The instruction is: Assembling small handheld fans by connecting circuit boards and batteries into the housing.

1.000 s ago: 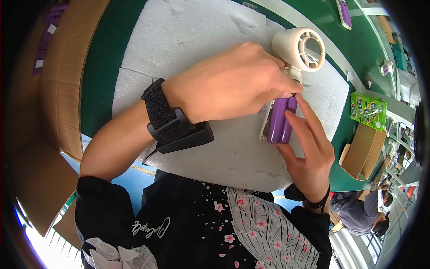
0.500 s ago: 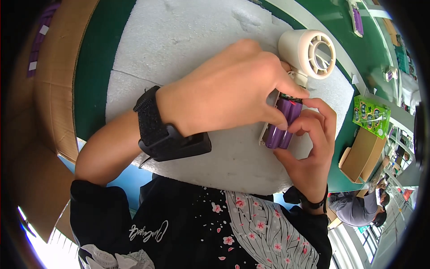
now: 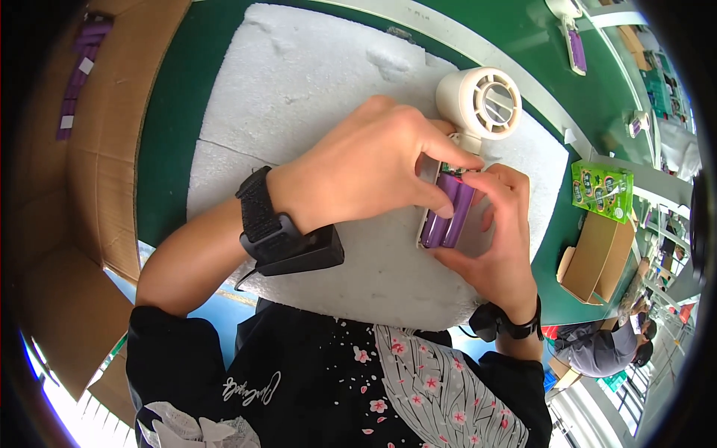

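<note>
A cream handheld fan [image 3: 467, 101] lies on the white foam sheet, its round head pointing away from me and its handle opened. Two purple cylindrical batteries [image 3: 449, 224] sit side by side in the handle shell [image 3: 422, 233]. My left hand [image 3: 373, 164] is closed around the upper handle, thumb on the batteries and index finger near the fan's neck. From the right, my right hand [image 3: 502, 239] grips the battery pair, index finger at its upper end and thumb by its lower end. A bit of green circuit board [image 3: 448, 169] shows above the batteries; fingers hide the rest.
White foam [image 3: 314, 75] covers the green table [image 3: 175, 134]. On the left stands a cardboard box [image 3: 104, 149] with purple batteries beyond its wall. To the right are a green packet [image 3: 602, 191] and an open carton [image 3: 594, 257]. Another opened fan [image 3: 573, 45] lies far right; a person [image 3: 601, 351] sits beyond.
The fan and both hands appear farther left as the view shifts. My right index finger has moved to the batteries' upper end, covering the red wire seen before. The batteries line up more with the shell.
</note>
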`<act>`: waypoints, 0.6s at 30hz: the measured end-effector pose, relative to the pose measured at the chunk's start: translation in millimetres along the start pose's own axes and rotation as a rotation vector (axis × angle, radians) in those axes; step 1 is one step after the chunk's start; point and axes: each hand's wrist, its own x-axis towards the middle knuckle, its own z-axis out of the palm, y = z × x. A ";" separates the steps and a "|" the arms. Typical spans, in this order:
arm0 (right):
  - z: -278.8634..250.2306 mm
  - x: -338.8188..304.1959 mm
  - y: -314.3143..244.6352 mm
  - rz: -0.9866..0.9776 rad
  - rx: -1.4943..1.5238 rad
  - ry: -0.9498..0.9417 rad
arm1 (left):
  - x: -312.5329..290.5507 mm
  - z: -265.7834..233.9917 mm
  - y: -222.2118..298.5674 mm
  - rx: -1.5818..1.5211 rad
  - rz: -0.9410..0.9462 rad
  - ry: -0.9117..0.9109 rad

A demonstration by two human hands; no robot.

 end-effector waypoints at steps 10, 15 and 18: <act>1.9 -3.7 3.4 -0.160 -0.194 0.020 | 0.3 -2.9 0.9 -0.015 -0.007 -0.022; 9.4 -7.4 6.1 -0.234 -0.217 0.053 | -1.5 -2.9 -4.6 0.012 -0.024 -0.016; 9.3 -10.7 5.3 -0.272 -0.304 0.071 | -0.4 -4.3 -2.6 0.005 -0.046 -0.038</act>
